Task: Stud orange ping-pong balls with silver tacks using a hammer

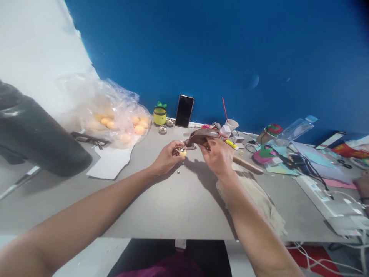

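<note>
My left hand (165, 158) pinches a small orange ball (181, 152) partly covered in shiny metallic bits. My right hand (219, 157) is closed round a hammer close to its dark, rusty-looking head (201, 135). Its wooden handle (248, 165) sticks out behind that hand to the right. One end of the hammer head is right beside the ball; whether they touch, I cannot tell. Below my left hand a tiny silver bead (178, 172) lies on the grey table (161, 207). Two balls covered in shiny metal (162, 129) sit farther back.
Plastic bags of orange balls (140, 129), white paper (111, 163), glasses (90, 139) and a dark bottle (43, 134) are left. A phone (185, 110) leans on the blue wall. Cloth (253, 200), a paper cup (231, 124) and a power strip (323, 204) are right.
</note>
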Motion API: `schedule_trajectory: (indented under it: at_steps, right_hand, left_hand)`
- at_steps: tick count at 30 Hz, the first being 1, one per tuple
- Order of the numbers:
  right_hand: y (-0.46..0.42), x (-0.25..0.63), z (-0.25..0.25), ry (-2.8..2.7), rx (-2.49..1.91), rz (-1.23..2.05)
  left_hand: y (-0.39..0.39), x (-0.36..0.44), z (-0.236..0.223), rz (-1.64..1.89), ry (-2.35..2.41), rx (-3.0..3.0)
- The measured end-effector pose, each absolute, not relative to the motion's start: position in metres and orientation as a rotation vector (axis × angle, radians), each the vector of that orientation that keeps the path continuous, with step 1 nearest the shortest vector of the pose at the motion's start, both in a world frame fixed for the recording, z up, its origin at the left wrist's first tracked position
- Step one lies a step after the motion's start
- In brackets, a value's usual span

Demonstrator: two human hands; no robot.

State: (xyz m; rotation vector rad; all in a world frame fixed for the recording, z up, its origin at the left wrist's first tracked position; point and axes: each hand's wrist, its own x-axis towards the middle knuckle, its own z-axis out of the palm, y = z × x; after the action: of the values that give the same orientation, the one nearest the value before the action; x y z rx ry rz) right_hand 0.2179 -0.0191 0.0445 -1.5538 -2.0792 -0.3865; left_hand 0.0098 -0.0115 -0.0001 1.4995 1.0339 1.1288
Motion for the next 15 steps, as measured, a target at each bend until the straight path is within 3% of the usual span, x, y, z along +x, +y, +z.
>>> schedule_trajectory:
  at_steps: [11, 15]
  right_hand:
    - [-0.021, 0.215, 0.048, -2.069, -1.588, -0.494]
    - [-0.026, 0.211, 0.054, -2.165, -1.646, -0.391]
  left_hand:
    - [-0.007, 0.009, -0.007, 1.099, 1.064, 1.521]
    - [-0.008, 0.010, -0.004, 1.103, 1.060, 1.467]
